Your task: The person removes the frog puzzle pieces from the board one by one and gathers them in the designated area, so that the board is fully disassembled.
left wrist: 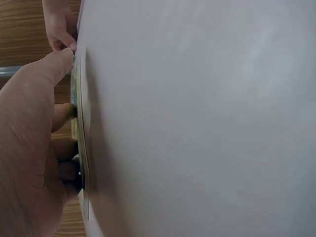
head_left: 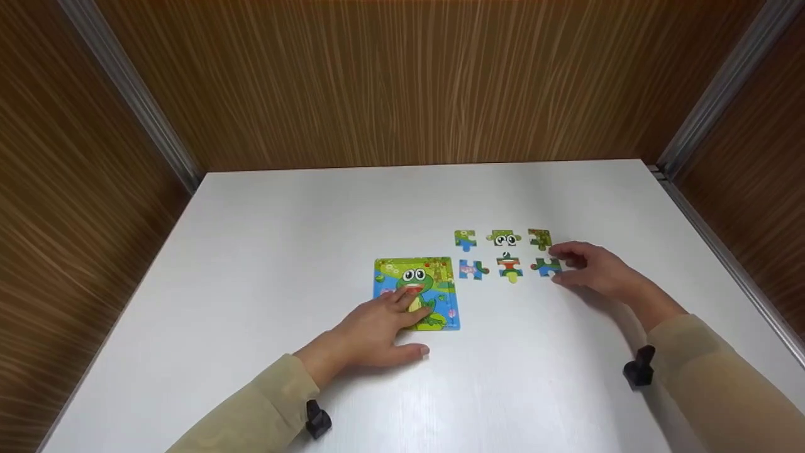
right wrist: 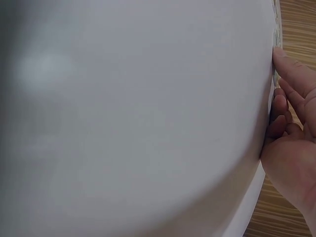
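Observation:
My left hand [head_left: 380,324] rests on a square frog jigsaw board [head_left: 445,274], its fingers spread over the lower part of the picture. The thumb lies out on the table beside the board. In the left wrist view, my left hand [left wrist: 29,128] shows fingertips on the board's edge. My right hand [head_left: 597,270] stands at the right end of the loose pieces. Its thumb and fingertips are at the lower right puzzle piece [head_left: 539,267], close to the upper right puzzle piece [head_left: 536,236]. In the right wrist view, my right hand [right wrist: 296,143] has its thumb against the pieces' edge.
Several other loose pieces lie in two rows right of the board, among them an eyes piece [head_left: 504,239] and a mouth piece [head_left: 510,267]. A white table [head_left: 283,239] carries everything. Wood-grain panels [head_left: 402,82] enclose its back and sides.

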The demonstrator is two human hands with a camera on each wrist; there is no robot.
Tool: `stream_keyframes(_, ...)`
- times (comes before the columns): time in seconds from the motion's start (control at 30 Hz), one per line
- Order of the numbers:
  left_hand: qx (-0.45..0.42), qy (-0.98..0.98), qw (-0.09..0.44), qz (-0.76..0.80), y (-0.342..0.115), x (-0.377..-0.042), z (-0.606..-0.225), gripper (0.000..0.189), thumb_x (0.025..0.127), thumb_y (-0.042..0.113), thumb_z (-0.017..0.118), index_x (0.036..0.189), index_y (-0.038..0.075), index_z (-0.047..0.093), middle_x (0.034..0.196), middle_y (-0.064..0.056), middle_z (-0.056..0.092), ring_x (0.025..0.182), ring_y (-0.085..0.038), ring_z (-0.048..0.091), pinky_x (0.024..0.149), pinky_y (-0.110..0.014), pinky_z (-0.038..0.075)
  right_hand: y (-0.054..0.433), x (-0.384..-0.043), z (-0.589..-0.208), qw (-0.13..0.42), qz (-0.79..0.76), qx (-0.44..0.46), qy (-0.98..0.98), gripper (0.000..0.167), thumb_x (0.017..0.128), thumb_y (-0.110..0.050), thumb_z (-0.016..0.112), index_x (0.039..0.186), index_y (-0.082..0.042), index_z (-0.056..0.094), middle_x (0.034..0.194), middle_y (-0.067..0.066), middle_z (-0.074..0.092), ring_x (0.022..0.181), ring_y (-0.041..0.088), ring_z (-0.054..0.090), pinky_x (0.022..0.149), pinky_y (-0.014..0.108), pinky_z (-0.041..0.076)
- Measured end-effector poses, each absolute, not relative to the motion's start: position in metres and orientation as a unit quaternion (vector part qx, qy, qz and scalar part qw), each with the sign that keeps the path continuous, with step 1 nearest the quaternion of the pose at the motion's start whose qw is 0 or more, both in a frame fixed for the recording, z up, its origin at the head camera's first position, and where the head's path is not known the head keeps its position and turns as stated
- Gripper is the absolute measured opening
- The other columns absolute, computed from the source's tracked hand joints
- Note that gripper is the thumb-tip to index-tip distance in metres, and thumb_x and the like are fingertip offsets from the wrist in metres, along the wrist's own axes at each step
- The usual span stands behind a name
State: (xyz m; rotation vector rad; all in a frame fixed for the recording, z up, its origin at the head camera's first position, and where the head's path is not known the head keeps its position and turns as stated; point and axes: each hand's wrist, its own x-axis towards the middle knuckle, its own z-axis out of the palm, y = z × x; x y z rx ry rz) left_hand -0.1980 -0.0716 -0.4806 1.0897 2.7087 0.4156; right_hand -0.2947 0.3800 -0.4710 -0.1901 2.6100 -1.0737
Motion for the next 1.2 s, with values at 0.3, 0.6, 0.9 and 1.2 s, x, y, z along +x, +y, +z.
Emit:
stream_keyframes(0.3,0.338,0.914,0.104,0.199,-0.073,-0.202,-0.477,0.069,0.106,0.060,0.049,0.162,0.019,0.048,0.172,-0.003,0.033,0.158,-0.029,0.030,0.126,-0.051,0.029,0.378,-0.297,-0.469,0.171,-0.375,-0.054,0.910,0.076,0.095,-0.028,0.082,0.159,-0.009,0.046,0.158,0.019,0.047,0.136,0.039,0.044,0.116,0.053,0.040)
stream_keyframes(0.6,0.332,0.921,0.084,0.188,-0.087,-0.208,-0.468,0.066,0.105,0.047,0.062,0.162,0.019,0.048,0.163,-0.010,0.048,0.152,-0.033,0.041,0.122,-0.052,0.036,0.380,-0.297,-0.470,0.175,-0.373,-0.051,0.910,0.078,0.095,-0.034,0.082,0.160,-0.010,0.045,0.157,0.020,0.046,0.135,0.039,0.043,0.115,0.053,0.040)
stream_keyframes(0.9,0.312,0.931,0.082,0.170,-0.115,-0.216,-0.473,0.070,0.100,0.047,0.066,0.158,0.012,0.053,0.163,-0.016,0.046,0.153,-0.036,0.040,0.120,-0.054,0.038,0.381,-0.297,-0.469,0.179,-0.382,-0.052,0.905,0.079,0.095,-0.035,0.082,0.160,-0.010,0.044,0.157,0.019,0.046,0.137,0.039,0.042,0.117,0.055,0.038)
stream_keyframes(1.2,0.304,0.932,0.113,0.164,-0.119,-0.219,-0.473,0.074,0.100,0.048,0.065,0.158,0.005,0.051,0.165,-0.018,0.042,0.154,-0.036,0.037,0.123,-0.054,0.033,0.377,-0.293,-0.465,0.154,-0.389,-0.051,0.907,0.072,0.097,-0.035,0.081,0.156,-0.008,0.050,0.148,0.018,0.055,0.127,0.033,0.048,0.095,0.028,0.050)
